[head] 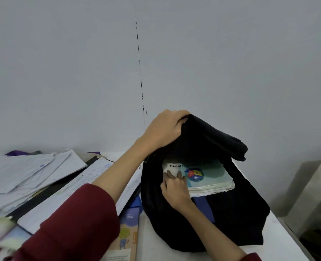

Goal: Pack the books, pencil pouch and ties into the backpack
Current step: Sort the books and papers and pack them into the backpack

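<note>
Red sleeves (76,223) reach toward a black backpack (231,213) standing on the counter (155,242). Left hand (165,129) grips its lifted flap; right hand (176,189), fingers straight, presses a book (208,176) lying inside the opening.

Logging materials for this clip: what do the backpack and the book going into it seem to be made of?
Backpack: looks like soft matte black fabric, since the flap the left hand grips folds limply; the exact textile cannot be told.
Book: paper, with a printed cover in pale blue-green, faintly smooth; stacked white page edges show. The right hand rests fingers on it.
</note>
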A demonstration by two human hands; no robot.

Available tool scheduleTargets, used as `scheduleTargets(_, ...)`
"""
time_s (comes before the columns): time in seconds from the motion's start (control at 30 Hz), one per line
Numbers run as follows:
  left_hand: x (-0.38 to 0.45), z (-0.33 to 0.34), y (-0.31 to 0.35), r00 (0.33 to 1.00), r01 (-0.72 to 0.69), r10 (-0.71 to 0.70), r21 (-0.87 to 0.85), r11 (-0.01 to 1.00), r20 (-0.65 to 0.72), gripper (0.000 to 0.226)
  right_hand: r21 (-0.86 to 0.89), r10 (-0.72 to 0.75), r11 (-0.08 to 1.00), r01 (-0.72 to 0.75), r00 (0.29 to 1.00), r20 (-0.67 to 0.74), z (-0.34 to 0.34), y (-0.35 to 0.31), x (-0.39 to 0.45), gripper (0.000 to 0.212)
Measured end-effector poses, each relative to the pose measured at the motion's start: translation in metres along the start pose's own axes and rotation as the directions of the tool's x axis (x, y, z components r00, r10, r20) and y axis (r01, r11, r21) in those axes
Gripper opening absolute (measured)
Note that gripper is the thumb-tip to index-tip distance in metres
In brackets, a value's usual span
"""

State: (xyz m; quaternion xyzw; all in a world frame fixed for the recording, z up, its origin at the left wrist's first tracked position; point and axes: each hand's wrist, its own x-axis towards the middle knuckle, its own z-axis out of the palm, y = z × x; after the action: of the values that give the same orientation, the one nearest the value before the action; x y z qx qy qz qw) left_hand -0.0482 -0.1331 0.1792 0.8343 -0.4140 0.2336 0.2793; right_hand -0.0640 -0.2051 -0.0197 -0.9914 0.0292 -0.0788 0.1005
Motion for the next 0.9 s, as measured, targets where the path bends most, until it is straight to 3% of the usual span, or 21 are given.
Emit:
scheduleTargets(0.1,-0.001,-0.001,-0.001,1.0,-0.01,0.01,0.007,1.0,0.012,0.028,0.073,-0.055,0.996,0.054,0.998,0.008,0.0,0.004,0.001,0.045)
scheduleTargets(0.2,0.0,-0.001,-0.003,1.0,-0.021,0.021,0.004,1.0,0.017,0.028,0.233,-0.12,0.965,0.119,0.993,-0.008,-0.011,0.023,-0.008,0.049)
scheduleTargets(0.3,0.001,0.0,-0.005,1.0,-0.012,0.012,-0.004,1.0,0.018,0.027,0.111,-0.144,0.982,0.15,0.988,-0.06,-0.019,0.059,-0.018,0.042)
scheduleTargets(0.47,0.0,0.004,-0.01,1.0,-0.007,0.008,-0.038,0.999,0.026,0.027,-0.057,-0.183,0.983,0.174,0.94,-0.288,-0.019,0.106,-0.028,0.024)
scheduleTargets(0.63,-0.003,0.007,-0.016,1.0,0.013,-0.012,-0.048,0.999,0.028,0.027,-0.011,-0.164,0.986,0.167,0.95,-0.267,-0.012,0.105,-0.022,0.047)
scheduleTargets(0.77,-0.006,0.008,-0.016,0.999,0.046,-0.044,-0.071,0.996,0.031,0.027,0.013,-0.159,0.985,0.171,0.939,-0.305,-0.012,0.103,-0.025,0.04)
scheduleTargets(0.87,-0.011,0.013,-0.018,0.996,0.076,-0.073,-0.065,0.995,0.047,0.027,0.074,-0.189,0.966,0.248,0.87,-0.455,-0.023,0.094,-0.039,0.004)
scheduleTargets(0.9,-0.014,0.014,-0.02,0.994,0.096,-0.092,-0.064,0.993,0.063,0.027,0.075,-0.204,0.954,0.289,0.816,-0.541,-0.031,0.085,-0.046,0.013)
